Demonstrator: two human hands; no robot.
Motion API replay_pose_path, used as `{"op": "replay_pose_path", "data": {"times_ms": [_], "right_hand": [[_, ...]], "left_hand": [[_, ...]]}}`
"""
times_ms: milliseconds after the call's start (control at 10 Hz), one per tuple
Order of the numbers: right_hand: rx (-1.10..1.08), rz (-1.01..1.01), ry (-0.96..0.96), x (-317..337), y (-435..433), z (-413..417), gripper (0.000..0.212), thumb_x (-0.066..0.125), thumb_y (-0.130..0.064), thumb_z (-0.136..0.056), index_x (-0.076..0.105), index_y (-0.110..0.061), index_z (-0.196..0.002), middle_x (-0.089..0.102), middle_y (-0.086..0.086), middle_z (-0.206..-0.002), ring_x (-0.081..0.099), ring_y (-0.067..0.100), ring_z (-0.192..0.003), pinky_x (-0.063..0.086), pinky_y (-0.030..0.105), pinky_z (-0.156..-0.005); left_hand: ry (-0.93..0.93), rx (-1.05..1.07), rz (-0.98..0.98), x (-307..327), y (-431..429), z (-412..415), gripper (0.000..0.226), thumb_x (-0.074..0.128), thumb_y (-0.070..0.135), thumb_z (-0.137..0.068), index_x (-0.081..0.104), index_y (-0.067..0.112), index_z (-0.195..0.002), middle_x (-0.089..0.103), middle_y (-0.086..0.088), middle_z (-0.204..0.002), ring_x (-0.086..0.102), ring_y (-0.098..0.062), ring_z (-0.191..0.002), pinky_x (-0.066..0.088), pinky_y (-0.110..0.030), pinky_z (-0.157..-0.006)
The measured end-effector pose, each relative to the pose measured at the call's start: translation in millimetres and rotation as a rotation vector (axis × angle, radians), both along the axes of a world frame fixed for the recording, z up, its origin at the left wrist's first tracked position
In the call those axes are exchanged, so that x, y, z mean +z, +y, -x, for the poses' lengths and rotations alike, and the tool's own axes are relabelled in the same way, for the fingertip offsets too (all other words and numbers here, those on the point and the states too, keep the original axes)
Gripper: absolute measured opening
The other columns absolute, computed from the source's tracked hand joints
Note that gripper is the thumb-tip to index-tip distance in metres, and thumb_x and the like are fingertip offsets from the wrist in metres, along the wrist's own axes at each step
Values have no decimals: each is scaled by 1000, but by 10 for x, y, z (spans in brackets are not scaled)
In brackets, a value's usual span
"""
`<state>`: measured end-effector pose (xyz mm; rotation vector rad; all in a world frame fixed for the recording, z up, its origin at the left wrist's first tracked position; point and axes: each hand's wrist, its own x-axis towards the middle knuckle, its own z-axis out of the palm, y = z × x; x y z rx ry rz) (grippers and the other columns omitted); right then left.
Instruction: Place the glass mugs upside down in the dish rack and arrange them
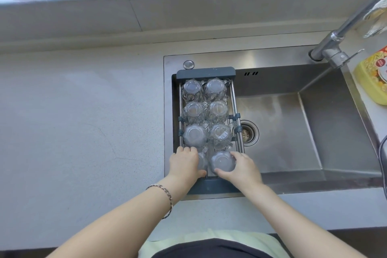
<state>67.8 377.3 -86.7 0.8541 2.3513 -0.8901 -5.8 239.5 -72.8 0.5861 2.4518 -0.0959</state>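
A dark grey dish rack (pixel 206 72) spans the left end of the steel sink. Several clear glass mugs stand upside down in it in two columns, the farthest pair at the back (pixel 192 88). In the nearest row, my left hand (pixel 184 163) grips the left glass mug (pixel 202 162), which it mostly hides. My right hand (pixel 243 168) is wrapped around the right glass mug (pixel 222 162), whose base faces up. The two mugs sit side by side, almost touching.
The steel sink (pixel 293 132) lies to the right of the rack, with a drain (pixel 248 134) and a faucet (pixel 335 36) above. A yellow detergent bottle (pixel 372 77) stands at the far right. Grey countertop (pixel 83 121) stretches left.
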Motion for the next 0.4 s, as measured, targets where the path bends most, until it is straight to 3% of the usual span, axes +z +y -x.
{"op": "replay_pose_path", "data": {"times_ms": [100,200,300,400], "right_hand": [[60,0,-17,17,29,22,77,73,-50,-69,47,-10,-130,55,9,-129,51,25,-120,41,33,-99],[143,12,-106,39,101,88,60,67,-55,-72,57,-13,-113,61,9,-116,56,27,-109,47,34,-86],[262,-36,-185,152,220,231,36,56,-49,-82,49,-17,-66,57,3,-76,55,26,-82,37,25,-54],[318,-60,-211,465,297,418,38,52,-27,-86,38,-14,-53,39,1,-55,44,26,-71,27,22,-46]], "left_hand": [[19,37,31,1,9,16,71,64,56,-75,45,8,-123,51,-7,-127,45,-25,-119,43,-34,-92],[30,15,76,67,30,-22,75,62,57,-76,42,6,-127,48,-8,-128,44,-25,-120,43,-35,-92],[21,-7,18,187,35,36,68,59,56,-79,44,8,-125,49,-9,-126,46,-27,-117,43,-37,-93],[-69,-1,-61,394,50,220,48,51,48,-88,51,10,-119,57,-10,-122,56,-28,-109,48,-39,-86]]}}
